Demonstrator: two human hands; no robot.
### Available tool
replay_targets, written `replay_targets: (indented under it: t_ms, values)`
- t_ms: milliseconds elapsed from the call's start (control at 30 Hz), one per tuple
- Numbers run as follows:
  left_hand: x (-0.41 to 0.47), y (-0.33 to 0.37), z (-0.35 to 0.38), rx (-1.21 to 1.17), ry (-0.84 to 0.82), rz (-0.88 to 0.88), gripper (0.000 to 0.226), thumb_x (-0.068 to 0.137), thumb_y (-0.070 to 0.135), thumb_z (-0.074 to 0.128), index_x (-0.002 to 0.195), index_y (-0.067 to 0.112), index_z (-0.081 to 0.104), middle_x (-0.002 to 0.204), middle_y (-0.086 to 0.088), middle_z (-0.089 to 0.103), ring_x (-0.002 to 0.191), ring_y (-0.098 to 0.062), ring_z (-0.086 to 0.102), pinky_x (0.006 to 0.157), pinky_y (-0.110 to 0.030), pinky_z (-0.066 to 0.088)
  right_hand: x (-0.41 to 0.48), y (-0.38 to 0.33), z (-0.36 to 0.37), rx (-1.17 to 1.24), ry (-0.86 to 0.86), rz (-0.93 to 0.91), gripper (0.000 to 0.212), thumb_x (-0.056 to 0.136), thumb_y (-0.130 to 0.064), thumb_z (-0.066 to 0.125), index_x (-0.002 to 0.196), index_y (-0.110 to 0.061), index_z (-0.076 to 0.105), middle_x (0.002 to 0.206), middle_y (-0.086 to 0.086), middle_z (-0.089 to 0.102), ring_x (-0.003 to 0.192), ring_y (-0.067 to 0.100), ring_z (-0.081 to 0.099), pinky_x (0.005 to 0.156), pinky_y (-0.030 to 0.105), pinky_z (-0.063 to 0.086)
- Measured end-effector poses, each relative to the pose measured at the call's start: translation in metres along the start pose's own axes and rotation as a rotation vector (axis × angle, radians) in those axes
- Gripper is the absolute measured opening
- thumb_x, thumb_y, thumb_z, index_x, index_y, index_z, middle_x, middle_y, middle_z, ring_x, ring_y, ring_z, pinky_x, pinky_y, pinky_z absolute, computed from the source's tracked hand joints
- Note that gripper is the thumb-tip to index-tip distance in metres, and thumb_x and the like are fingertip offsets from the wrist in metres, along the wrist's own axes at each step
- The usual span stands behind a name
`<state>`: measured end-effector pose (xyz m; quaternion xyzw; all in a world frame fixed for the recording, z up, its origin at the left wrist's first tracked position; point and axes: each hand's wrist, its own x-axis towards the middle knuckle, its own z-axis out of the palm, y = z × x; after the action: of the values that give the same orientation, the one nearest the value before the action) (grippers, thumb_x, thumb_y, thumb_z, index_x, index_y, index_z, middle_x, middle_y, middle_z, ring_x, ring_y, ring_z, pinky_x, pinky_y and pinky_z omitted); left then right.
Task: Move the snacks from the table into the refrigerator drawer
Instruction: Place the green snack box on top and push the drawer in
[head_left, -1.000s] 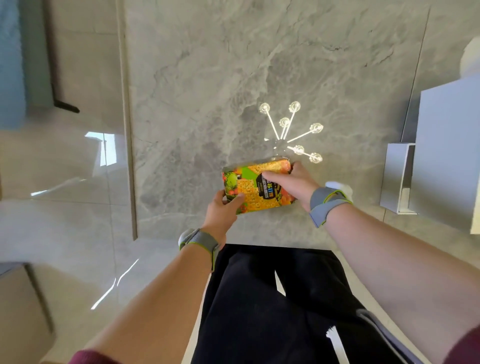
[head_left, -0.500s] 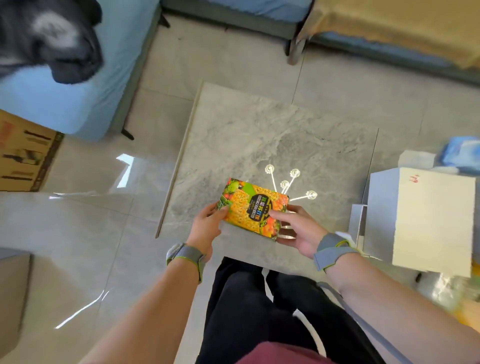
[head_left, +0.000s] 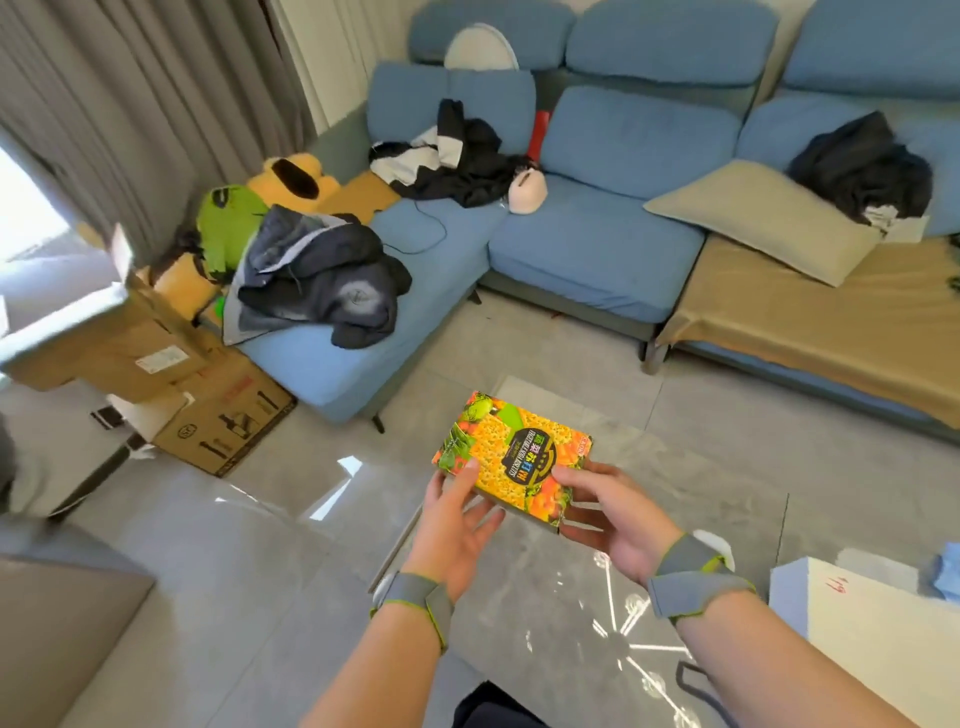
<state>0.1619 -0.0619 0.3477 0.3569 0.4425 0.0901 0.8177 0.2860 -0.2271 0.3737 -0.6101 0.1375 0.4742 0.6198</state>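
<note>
Snack box (head_left: 511, 460): orange and green print, flat, tilted, held in the air between both hands, in front of the person and above the grey floor (head_left: 249, 561). It touches no surface.

Left hand (head_left: 454, 525): at the box's near-left corner, thumb on the printed face, fingers spread loosely beneath it. A grey wrist strap with a green edge sits at the wrist.

Right hand (head_left: 610, 512): at the box's near-right edge, thumb on top, fingers curled under and around the side. It wears the same kind of strap.

Landmark: box. Beyond it and well apart, a blue sofa (head_left: 597, 244) runs across the far side of the room. Dark jackets (head_left: 322, 280) lie heaped on the sofa section beyond-left of the box; a tan cushion (head_left: 763, 218) lies beyond-right. Cardboard cartons (head_left: 223, 415) stand on the floor to the box's left, near the sofa's end. A white block (head_left: 872, 639) with a red mark sits to the near-right of the box, beside the right forearm. Curtains (head_left: 130, 104) hang far left. Lamp reflections show on the floor below the right hand.
</note>
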Motion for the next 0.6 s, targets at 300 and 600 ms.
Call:
replay_targets:
  t_ms: [300,600]
  values:
    - [-0.084,0.054,-0.018,-0.041,0.132,0.251,0.048,0.092,0.032,0.077,0.135,0.019,0.061,0.117,-0.009,0.071,0.106,-0.030,0.067,0.101,-0.057,0.055,-0.047,-0.009,0.057,0.004,-0.238,-0.135,0.061,0.082,-0.029,0.086,0.133,-0.021,0.055,0.099,0.006,0.075,0.078,0.022,0.075,0.072,0.037,0.060]
    - [-0.160,0.106,-0.071,-0.074,0.175,0.465,0.033,0.092,0.035,0.074,0.122,0.025,0.066,0.108,-0.008,0.069,0.098,-0.029,0.065,0.094,-0.050,0.056,-0.101,-0.024,0.126,-0.042,-0.413,-0.273,0.054,0.089,-0.035,0.077,0.138,-0.029,0.056,0.102,-0.003,0.067,0.088,0.018,0.067,0.079,0.038,0.058]
